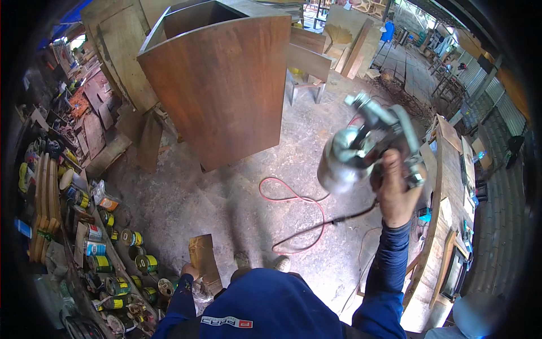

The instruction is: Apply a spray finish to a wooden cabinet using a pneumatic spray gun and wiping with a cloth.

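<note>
My right hand (395,195) is raised on the right, wrapped round the handle of a metal spray gun (395,121). The gun is slightly blurred, and a silver cup (340,164) hangs beneath it. A dark hose (350,216) runs down from near the gun and joins a red hose (293,198) looped on the floor. Low at my left side, my left hand (191,271) grips the edge of a flat brown piece of board (204,260); its fingers are partly hidden. Ahead stands a brown-stained wooden cabinet (220,85) with an opening in its top, apart from both hands.
Several paint cans (132,237) crowd the floor and shelf along the left. On the right runs a long wooden bench (432,243) with boards and frames on it. Plywood sheets (121,51) lean behind the cabinet, and a small metal stool (306,87) stands beside it.
</note>
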Action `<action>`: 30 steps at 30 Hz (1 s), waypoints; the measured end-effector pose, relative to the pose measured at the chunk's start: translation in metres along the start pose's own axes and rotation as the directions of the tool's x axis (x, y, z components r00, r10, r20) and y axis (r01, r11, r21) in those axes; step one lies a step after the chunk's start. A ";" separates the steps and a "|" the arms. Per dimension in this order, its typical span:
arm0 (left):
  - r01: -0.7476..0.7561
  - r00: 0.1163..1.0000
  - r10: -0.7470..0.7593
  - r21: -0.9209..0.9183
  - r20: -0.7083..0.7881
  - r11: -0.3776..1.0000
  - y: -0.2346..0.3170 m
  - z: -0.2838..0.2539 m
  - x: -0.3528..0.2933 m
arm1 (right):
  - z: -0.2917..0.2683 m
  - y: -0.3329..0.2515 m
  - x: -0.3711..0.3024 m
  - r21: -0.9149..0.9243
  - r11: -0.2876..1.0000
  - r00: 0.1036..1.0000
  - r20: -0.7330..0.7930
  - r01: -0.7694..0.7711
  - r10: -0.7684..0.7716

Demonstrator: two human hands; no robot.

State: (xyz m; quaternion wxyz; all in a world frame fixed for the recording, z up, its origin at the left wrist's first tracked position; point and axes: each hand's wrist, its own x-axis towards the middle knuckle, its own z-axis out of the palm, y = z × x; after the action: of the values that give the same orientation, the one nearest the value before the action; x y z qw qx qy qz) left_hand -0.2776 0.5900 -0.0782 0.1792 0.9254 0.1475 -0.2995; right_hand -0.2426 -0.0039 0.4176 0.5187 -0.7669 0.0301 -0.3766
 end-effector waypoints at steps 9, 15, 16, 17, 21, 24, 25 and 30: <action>0.046 0.997 -0.052 -0.092 -0.058 0.995 -0.007 0.029 -0.016 | 0.006 0.011 0.029 -0.042 0.999 0.999 -0.033 -0.020 0.018; -0.022 0.992 0.007 -0.118 -0.123 0.993 -0.057 0.070 -0.034 | 0.008 0.097 -0.024 -0.145 0.959 0.966 0.054 -0.244 0.254; -0.004 0.995 -0.007 -0.107 -0.096 0.994 -0.052 0.067 -0.041 | 0.015 0.110 -0.033 -0.189 0.945 0.955 0.078 -0.268 0.286; 0.052 0.999 -0.052 0.002 -0.011 0.999 -0.026 0.049 -0.050 | 0.016 0.131 -0.047 -0.197 0.946 0.957 0.086 -0.257 0.277; 0.101 0.992 -0.108 0.113 0.059 0.989 -0.025 0.042 -0.055 | 0.017 0.169 -0.072 -0.292 0.920 0.925 0.196 -0.262 0.326; 0.086 0.996 -0.086 -0.009 -0.016 0.996 0.007 0.025 -0.051 | 0.009 0.131 -0.060 -0.230 0.938 0.935 0.183 -0.259 0.303; 0.074 0.997 -0.076 -0.048 -0.028 0.996 0.005 0.028 -0.043 | 0.004 0.109 -0.050 -0.198 0.947 0.943 0.171 -0.251 0.286; 0.015 0.995 -0.023 -0.080 -0.098 0.997 0.058 0.016 -0.031 | -0.003 0.030 -0.031 0.222 0.969 0.988 -0.079 -0.110 0.130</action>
State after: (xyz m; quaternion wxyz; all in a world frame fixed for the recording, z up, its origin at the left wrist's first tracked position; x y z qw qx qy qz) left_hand -0.2876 0.5264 -0.0575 0.2056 0.9298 0.1766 -0.2490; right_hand -0.2563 -0.0071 0.3764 0.6191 -0.6843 0.0592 -0.3807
